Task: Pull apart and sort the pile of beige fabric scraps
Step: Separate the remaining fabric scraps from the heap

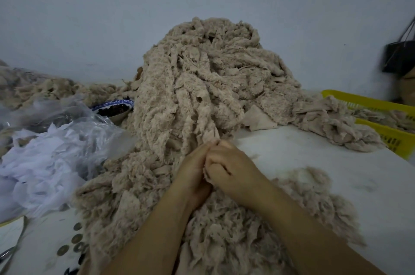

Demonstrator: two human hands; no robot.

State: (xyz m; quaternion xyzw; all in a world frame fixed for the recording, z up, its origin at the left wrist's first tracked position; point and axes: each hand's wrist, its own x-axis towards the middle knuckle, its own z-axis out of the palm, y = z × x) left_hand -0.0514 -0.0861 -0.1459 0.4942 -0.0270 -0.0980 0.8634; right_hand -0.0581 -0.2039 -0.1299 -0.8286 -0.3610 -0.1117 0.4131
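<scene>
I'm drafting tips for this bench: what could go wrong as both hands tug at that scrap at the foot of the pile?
The left hand and right hand pinch a scrap that seems to run up into the tall pile; a hard tug may slump it. The pile touches the bowl of dark bits, which could get buried.

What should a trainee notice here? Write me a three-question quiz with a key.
1. True or false: the left hand and right hand lie apart, holding nothing.
2. The blue-rimmed bowl sits: A) left of the scrap pile B) right of it C) on the floor.
3. Fill in: the basket is coloured ____.
Key: 1 false, both pinch a scrap; 2 A; 3 yellow.
</scene>
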